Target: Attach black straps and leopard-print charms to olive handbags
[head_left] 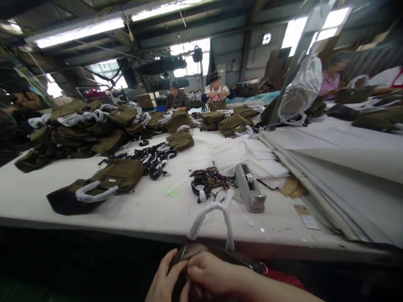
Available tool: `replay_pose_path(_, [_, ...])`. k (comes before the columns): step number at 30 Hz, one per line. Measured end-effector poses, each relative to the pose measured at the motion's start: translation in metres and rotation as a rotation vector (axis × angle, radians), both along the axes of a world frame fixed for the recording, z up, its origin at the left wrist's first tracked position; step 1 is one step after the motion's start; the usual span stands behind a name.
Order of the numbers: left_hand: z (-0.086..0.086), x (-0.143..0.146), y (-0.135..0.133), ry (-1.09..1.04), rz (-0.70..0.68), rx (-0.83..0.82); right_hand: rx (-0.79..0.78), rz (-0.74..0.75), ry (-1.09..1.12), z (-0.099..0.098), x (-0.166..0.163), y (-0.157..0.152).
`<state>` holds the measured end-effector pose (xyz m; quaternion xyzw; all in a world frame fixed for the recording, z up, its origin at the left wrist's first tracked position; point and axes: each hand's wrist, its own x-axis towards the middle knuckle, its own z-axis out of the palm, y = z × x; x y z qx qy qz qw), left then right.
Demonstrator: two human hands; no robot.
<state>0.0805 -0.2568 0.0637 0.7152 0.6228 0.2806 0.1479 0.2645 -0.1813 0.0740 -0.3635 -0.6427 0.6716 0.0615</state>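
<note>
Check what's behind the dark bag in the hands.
Past the dark bag, the white table carries a black coiled strap and a grey tape dispenser. The bag's body covers whatever lies directly behind it, so I can't tell what's there.

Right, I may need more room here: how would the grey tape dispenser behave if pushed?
The tape dispenser should slide rather than roll, given its long, straight-sided shape. It looks rigid, showing no sag, and might feel heavy for its size, judging by its chunky build.
</note>
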Motion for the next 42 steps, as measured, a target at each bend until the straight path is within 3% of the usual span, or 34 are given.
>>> replay_pose_path(2, [0.012,0.006,0.007,-0.056,-0.067,-0.118,-0.05,-0.063,0.025,-0.001,0.003,0.005])
replay_pose_path(7, [0.036,0.013,0.016,-0.224,0.019,-0.279,-0.08,-0.112,0.071,-0.006,0.006,0.017])
replay_pose_path(15, [0.03,0.023,0.014,-0.182,0.091,-0.175,0.012,-0.033,0.116,-0.011,-0.011,0.022])
replay_pose_path(20, [0.024,0.018,0.026,-0.143,0.072,-0.19,0.141,-0.035,0.064,0.0,-0.006,0.026])
replay_pose_path(24, [0.003,0.005,0.046,-0.119,0.149,-0.168,0.356,-0.207,-0.095,0.021,0.043,0.03])
replay_pose_path(28, [-0.01,-0.007,0.061,-0.1,0.132,-0.075,0.612,-0.558,-0.399,0.03,0.135,0.037])
replay_pose_path(30, [-0.009,-0.008,0.066,-0.08,0.129,-0.019,0.68,-0.704,-0.599,0.022,0.18,0.042])
replay_pose_path(33, [-0.005,-0.005,0.069,-0.045,0.166,0.076,0.705,-0.774,-0.855,-0.005,0.225,0.052])
replay_pose_path(38, [0.004,0.005,0.067,0.008,0.191,0.246,0.733,-0.731,-1.045,-0.046,0.24,0.065])
replay_pose_path(42, [0.013,0.005,0.06,0.083,0.167,0.305,0.729,-0.719,-1.019,-0.053,0.247,0.074])
